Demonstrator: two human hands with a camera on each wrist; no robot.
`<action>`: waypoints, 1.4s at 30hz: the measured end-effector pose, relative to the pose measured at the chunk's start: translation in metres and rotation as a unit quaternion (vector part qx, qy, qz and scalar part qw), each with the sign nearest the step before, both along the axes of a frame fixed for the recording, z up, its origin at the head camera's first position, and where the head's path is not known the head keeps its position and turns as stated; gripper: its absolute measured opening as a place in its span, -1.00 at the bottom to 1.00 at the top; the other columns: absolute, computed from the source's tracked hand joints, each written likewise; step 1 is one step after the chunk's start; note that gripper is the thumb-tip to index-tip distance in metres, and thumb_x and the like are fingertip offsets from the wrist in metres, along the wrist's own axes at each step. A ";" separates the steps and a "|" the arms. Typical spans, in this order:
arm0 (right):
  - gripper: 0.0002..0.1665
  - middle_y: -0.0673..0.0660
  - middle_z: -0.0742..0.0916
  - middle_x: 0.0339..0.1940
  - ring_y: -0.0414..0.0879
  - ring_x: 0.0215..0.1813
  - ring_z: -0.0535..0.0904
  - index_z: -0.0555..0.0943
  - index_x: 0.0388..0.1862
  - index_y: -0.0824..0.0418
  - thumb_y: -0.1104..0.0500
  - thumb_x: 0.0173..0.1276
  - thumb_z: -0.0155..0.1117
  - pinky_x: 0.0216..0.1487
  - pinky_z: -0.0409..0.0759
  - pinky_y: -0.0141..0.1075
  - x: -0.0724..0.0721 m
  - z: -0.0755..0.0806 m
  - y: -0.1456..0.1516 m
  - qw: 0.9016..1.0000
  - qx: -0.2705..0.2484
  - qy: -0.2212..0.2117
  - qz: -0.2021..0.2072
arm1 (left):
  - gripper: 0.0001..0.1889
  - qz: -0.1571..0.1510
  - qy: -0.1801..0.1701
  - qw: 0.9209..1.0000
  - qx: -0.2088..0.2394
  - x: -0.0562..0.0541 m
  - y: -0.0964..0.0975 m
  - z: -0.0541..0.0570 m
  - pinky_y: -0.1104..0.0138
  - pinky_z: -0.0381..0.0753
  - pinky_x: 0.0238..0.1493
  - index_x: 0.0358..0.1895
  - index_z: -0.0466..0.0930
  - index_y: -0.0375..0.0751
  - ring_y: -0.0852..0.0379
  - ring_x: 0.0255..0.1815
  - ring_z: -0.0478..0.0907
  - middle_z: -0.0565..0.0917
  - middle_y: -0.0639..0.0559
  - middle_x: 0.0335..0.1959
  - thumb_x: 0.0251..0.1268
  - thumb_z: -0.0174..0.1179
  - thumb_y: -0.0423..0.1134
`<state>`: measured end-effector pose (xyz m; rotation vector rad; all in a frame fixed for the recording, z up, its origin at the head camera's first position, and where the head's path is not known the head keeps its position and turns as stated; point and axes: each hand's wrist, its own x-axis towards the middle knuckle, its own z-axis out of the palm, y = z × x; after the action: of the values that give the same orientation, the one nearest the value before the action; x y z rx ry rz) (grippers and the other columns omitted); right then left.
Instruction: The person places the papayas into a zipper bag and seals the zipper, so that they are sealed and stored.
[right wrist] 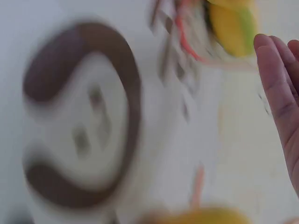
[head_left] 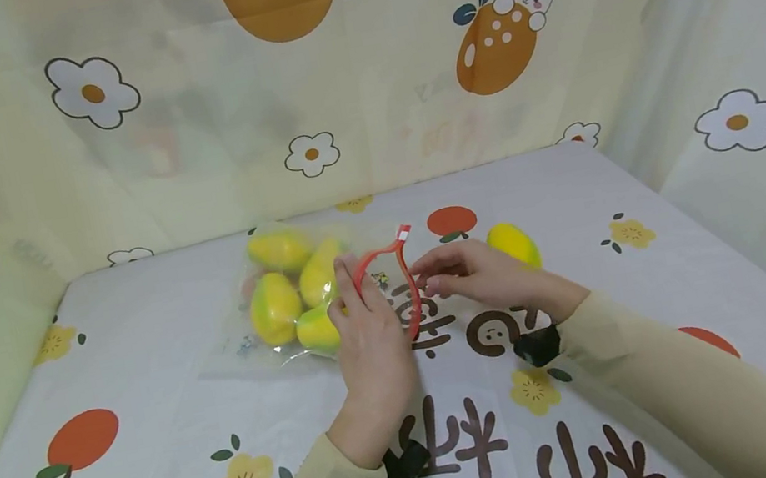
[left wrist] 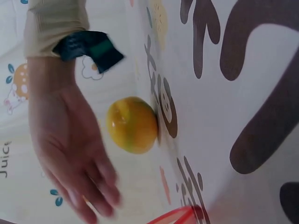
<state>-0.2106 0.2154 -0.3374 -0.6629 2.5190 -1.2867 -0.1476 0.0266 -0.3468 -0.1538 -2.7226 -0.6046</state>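
Note:
A clear zip bag [head_left: 229, 362] with a red zip strip [head_left: 411, 285] lies on the table, its mouth gaping toward the right. Inside are several yellow-green toy mangoes [head_left: 276, 307]. My left hand [head_left: 375, 350] lies at the mouth, its fingers stretched over the bag beside the red strip. Just right of the strip is my right hand [head_left: 483, 271], fingers loosely bent and holding nothing; the left wrist view shows its palm [left wrist: 70, 135]. Behind that hand a loose yellow mango [head_left: 512, 244] sits on the cloth, and the left wrist view shows this mango [left wrist: 133, 125] whole.
A pale printed tablecloth [head_left: 160, 454] with fruit, flowers and brown lettering covers the table. Patterned curtains [head_left: 201, 151] enclose it at the back and both sides. Dark wrist cameras [head_left: 407, 463] are strapped to both wrists.

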 end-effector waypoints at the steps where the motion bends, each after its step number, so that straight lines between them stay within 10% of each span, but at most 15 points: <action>1: -0.59 0.34 0.73 0.14 0.14 0.08 0.72 0.57 0.30 0.35 0.30 0.53 0.20 0.10 0.71 -0.22 0.000 0.005 0.009 1.000 -0.004 0.003 -0.013 | -0.12 0.001 -0.001 1.000 0.003 0.000 0.000 0.000 0.09 0.78 -0.34 0.55 0.14 -0.45 -0.32 0.17 0.46 0.12 -0.34 0.61 0.17 0.39 -0.49; 10: -0.56 0.27 0.73 0.16 -0.21 0.01 0.73 0.53 0.34 0.29 0.14 0.60 0.14 0.01 0.69 -0.45 0.011 0.046 0.090 0.993 0.024 0.026 -0.114 | -0.11 0.007 0.012 1.000 0.004 0.000 0.000 -0.001 0.14 0.76 -0.42 0.57 0.10 -0.45 -0.28 0.08 0.46 0.16 -0.32 0.60 0.16 0.34 -0.57; 18: -0.52 -0.39 0.70 -0.10 -0.44 -0.08 0.69 0.47 0.36 0.38 0.14 0.61 0.12 -0.08 0.66 -0.52 0.014 0.047 0.135 0.986 0.022 0.055 -0.154 | -0.11 0.013 0.022 1.000 -0.010 -0.001 -0.001 -0.004 0.17 0.74 -0.45 0.57 0.08 -0.46 -0.27 0.00 0.47 0.19 -0.33 0.58 0.17 0.33 -0.55; 26: -0.38 0.19 0.66 0.28 -0.55 -0.07 0.60 0.36 0.50 0.31 0.01 0.61 0.11 -0.06 0.60 -0.63 0.016 0.033 0.134 0.979 0.045 0.034 -0.197 | -0.08 0.013 0.017 1.000 -0.004 -0.002 -0.001 -0.004 0.15 0.73 -0.47 0.58 0.06 -0.44 -0.26 0.01 0.47 0.19 -0.32 0.59 0.14 0.33 -0.57; 29: -0.29 0.38 0.54 0.42 -0.24 0.11 0.67 0.30 0.55 0.28 -0.06 0.60 0.11 0.05 0.60 -0.57 0.017 0.024 0.124 0.976 0.063 0.021 -0.209 | -0.08 0.014 0.021 1.000 -0.003 -0.002 0.000 -0.005 0.16 0.73 -0.49 0.58 0.05 -0.45 -0.26 0.01 0.47 0.20 -0.31 0.58 0.14 0.31 -0.59; 33: -0.19 0.41 0.47 0.47 0.33 0.41 0.46 0.23 0.59 0.29 -0.14 0.58 0.13 0.34 0.58 -0.01 0.018 0.011 0.109 0.972 0.095 0.014 -0.213 | -0.10 0.012 0.023 1.000 -0.007 -0.002 0.000 -0.005 0.19 0.72 -0.46 0.57 0.06 -0.47 -0.26 -0.02 0.47 0.20 -0.33 0.58 0.16 0.32 -0.57; 42: 0.03 0.46 0.34 0.55 0.44 0.48 0.33 0.15 0.60 0.36 -0.24 0.44 0.28 0.35 0.47 0.28 0.019 -0.006 0.082 0.960 0.167 0.034 -0.224 | -0.08 0.008 0.013 1.000 -0.012 -0.001 0.000 -0.004 0.22 0.71 -0.45 0.58 0.05 -0.46 -0.24 -0.03 0.47 0.18 -0.33 0.58 0.17 0.34 -0.55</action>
<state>-0.1912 0.2976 -0.3436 -0.0603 2.9543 -0.9188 -0.1490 0.0261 -0.3503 -0.1452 -2.7045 -0.5612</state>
